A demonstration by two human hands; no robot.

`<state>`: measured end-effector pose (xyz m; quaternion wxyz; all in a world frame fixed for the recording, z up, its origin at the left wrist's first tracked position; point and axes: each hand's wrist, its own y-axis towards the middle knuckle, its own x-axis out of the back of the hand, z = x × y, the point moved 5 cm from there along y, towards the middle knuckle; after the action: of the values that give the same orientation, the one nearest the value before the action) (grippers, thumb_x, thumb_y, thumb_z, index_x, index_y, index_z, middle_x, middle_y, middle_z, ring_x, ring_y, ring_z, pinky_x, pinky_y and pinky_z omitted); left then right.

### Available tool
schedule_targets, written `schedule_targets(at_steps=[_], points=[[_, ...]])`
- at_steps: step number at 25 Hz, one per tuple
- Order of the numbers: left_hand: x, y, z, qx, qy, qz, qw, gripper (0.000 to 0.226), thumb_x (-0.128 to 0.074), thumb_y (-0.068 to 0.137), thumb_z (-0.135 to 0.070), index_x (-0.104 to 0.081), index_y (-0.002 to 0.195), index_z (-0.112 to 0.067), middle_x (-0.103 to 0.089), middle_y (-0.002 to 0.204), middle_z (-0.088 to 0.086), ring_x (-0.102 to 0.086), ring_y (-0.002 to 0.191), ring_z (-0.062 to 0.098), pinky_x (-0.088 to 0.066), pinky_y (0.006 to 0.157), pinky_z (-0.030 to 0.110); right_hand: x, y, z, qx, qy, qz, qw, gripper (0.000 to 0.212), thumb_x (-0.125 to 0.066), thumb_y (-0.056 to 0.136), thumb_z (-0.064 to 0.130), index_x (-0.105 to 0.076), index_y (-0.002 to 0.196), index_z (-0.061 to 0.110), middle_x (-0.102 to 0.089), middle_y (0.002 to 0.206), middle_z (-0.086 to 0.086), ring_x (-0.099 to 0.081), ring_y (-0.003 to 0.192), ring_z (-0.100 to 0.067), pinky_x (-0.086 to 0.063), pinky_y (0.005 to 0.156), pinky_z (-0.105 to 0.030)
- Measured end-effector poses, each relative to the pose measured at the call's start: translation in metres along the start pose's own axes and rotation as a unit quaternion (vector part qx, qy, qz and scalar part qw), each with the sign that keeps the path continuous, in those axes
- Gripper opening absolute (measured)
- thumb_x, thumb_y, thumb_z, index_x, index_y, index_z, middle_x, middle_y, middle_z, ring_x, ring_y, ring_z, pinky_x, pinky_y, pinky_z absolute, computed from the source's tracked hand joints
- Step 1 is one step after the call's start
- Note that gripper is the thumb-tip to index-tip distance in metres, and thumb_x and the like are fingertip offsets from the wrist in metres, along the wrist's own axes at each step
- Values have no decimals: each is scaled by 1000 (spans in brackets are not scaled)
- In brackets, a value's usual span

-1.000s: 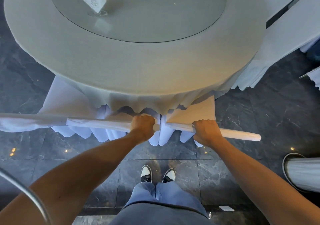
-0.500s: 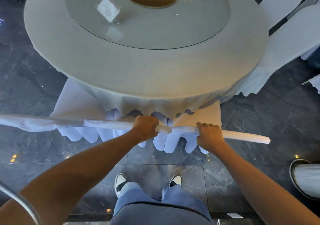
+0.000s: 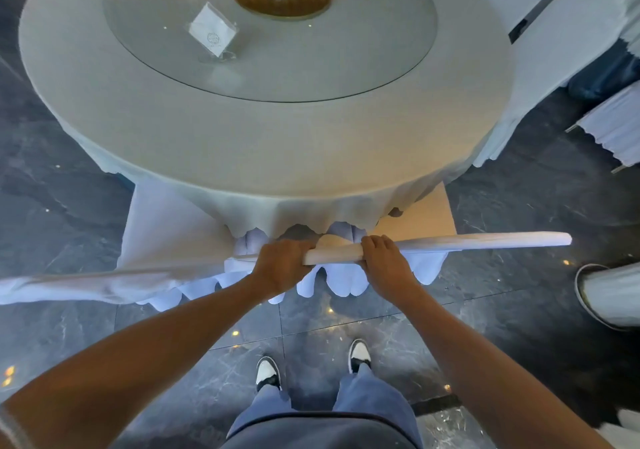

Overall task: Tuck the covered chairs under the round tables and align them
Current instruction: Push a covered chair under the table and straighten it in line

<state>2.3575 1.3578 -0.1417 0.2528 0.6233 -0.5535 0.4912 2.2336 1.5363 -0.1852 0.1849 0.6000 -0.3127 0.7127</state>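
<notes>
A round table (image 3: 263, 143) with a pale cloth fills the upper view. Two white-covered chairs stand side by side at its near edge, their seats under the cloth. My left hand (image 3: 280, 268) grips the top of the left chair's back (image 3: 114, 280) at its right end, where it meets the right chair. My right hand (image 3: 384, 261) grips the top of the right chair's back (image 3: 485, 242) near its left end. The two backs form a nearly straight line, the left one sagging lower.
A glass turntable (image 3: 346, 67) with a card holder (image 3: 213, 34) and gold centre sits on the table. More covered chairs (image 3: 561, 50) stand at the right. A metal-rimmed object (image 3: 609, 296) is by my right arm. My feet (image 3: 311, 365) are on dark marble floor.
My hands have come closer together, and the right chair's back end now overlaps by my left hand. Both seats sit further under the cloth. My feet have stepped forward.
</notes>
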Motion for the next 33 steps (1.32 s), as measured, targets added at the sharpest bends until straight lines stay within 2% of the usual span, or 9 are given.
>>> schedule_targets(at_steps=[4,9,12,18,22,25,28,30,33], points=[[-3,7,7,-3,-20,14,1000,30,-50,90,-40,-65,116,-40,-69,92,-7,-65,82,21,-37,61,28,3,5,1,-9,-26,1,1000,44,-74,79,9,-49,115,8,-58,105,-10,-54,94,-31,-55,68,-42],[2,9,6,-1,1,8,1000,24,-51,95,-38,-67,112,-34,-65,85,-4,-52,70,19,-33,61,28,8,7,0,-3,-1,-3,1000,36,-70,83,5,-51,113,6,-59,103,-10,-54,96,-32,-55,68,-44],[2,-1,3,7,-12,2,1000,27,-55,94,-36,-65,119,-31,-69,94,-2,-57,75,19,-33,63,26,7,1,2,-2,17,-17,1000,36,-70,85,8,-52,116,3,-61,107,-12,-56,101,-33,-55,75,-45],[11,-30,11,-5,-49,-14,999,50,-65,89,-37,-54,136,-26,-65,125,-3,-61,108,21,-34,76,23,14,-16,16,-46,58,-74,995,47,-81,76,12,-53,112,0,-59,105,-15,-55,97,-32,-55,81,-44],[17,-19,-14,19,-83,49,995,40,-48,88,-62,-63,115,-37,-69,101,-13,-65,92,15,-43,67,26,21,-30,6,-20,58,-65,996,63,-79,81,20,-49,132,-3,-57,128,-20,-54,118,-38,-48,100,-49],[24,7,-64,-5,-83,95,992,50,-37,93,-66,-67,110,-31,-70,104,-8,-63,94,17,-49,81,34,37,-42,-26,15,26,-29,999,60,-64,92,36,-46,141,7,-48,146,-17,-44,134,-37,-30,114,-54],[14,52,-124,-20,-26,114,993,50,-44,92,-64,-62,120,-26,-66,114,-3,-61,105,23,-49,93,41,63,-49,-92,-15,35,6,999,55,-51,97,46,-45,146,20,-36,157,-9,-31,144,-33,-15,119,-55],[2,88,-160,-12,15,139,990,56,-49,90,-63,-58,128,-23,-62,123,-1,-58,112,24,-47,96,41,78,-50,-140,-34,54,40,997,53,-49,97,50,-48,145,26,-34,158,-6,-28,145,-29,-15,119,-54],[-17,136,-224,-37,17,212,977,67,-54,82,-67,-56,132,-23,-60,130,0,-57,114,23,-44,94,34,96,-53,-220,-51,125,120,984,56,-51,96,51,-46,146,28,-39,156,-2,-38,140,-24,-31,113,-46]])
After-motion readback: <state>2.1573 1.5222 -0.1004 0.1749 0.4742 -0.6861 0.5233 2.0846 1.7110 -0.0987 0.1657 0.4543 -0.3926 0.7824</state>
